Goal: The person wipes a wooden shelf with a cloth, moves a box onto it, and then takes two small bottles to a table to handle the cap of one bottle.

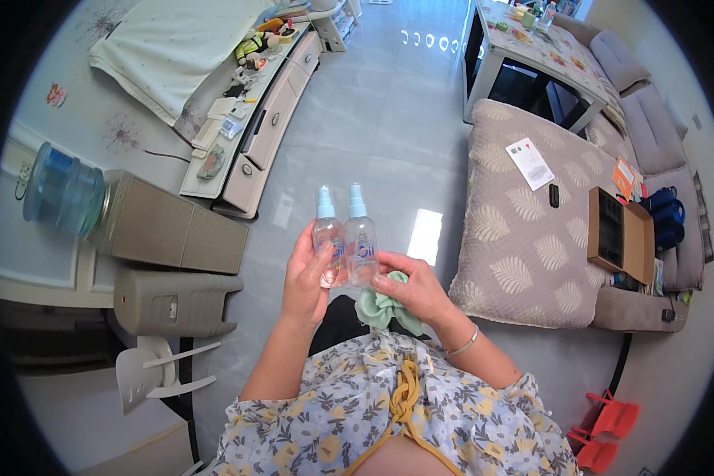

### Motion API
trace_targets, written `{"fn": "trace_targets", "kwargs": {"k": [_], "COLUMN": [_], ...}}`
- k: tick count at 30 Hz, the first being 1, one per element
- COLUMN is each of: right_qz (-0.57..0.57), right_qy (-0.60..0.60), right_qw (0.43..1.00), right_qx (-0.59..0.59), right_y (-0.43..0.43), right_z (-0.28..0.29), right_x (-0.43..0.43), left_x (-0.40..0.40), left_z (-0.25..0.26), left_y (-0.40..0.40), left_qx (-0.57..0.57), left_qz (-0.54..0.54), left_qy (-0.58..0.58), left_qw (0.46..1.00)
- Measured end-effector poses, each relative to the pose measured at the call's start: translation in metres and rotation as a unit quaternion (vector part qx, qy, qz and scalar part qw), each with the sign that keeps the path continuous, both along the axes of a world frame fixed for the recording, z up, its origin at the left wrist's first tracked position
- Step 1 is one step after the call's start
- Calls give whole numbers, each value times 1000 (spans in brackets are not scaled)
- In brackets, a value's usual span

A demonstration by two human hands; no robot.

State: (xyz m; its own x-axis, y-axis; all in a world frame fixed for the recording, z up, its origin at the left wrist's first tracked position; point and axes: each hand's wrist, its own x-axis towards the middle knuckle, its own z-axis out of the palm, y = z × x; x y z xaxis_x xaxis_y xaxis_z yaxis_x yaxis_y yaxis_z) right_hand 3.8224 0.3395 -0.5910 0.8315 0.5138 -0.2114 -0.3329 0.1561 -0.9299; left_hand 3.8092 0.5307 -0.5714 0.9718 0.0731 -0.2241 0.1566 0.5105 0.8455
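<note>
Two clear plastic spray bottles with pale blue caps are held upright side by side before my body. My left hand [309,273] grips the left bottle [328,238], thumb across its front; pinkish liquid shows near its bottom. The right bottle [361,244] looks nearly clear, and both bear printed writing. My right hand [413,285] holds the right bottle by its lower side. A light green cloth [387,306] is bunched under that hand's fingers and hangs below the bottle.
On the left stand a water dispenser with a blue jug [65,187], a taupe plastic stool [172,303] and a long cabinet [256,160]. To the right, a quilted sofa [511,238] bears a paper [530,163] and an open cardboard box [636,238]. Red stools [613,413] stand lower right.
</note>
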Motion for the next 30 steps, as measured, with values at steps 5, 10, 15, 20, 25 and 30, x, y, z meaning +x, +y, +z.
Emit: {"fn": "trace_targets", "kwargs": {"k": [5, 10, 15, 20, 25, 30], "right_qz": [-53, -102, -148, -212, -268, -276], "right_qy": [14, 29, 7, 14, 22, 13], "right_qw": [998, 994, 984, 972, 956, 953], "right_qx": [-3, -30, -104, -97, -116, -127], "right_y": [-17, -15, 1, 17, 11, -15], "right_z": [-28, -38, -41, -29, -23, -19], "right_x": [64, 152, 260, 361, 435, 499], "left_x": [78, 180, 309, 435, 528, 595], "left_z": [-16, -43, -56, -50, -54, -51], "left_y": [-20, -19, -4, 4, -9, -36], "left_qx": [-42, -60, -73, -115, -127, -137], "left_qz": [-35, -75, -122, -184, -232, -233], "left_qy": [26, 40, 53, 59, 77, 71], "left_qw": [998, 995, 988, 974, 961, 960]}}
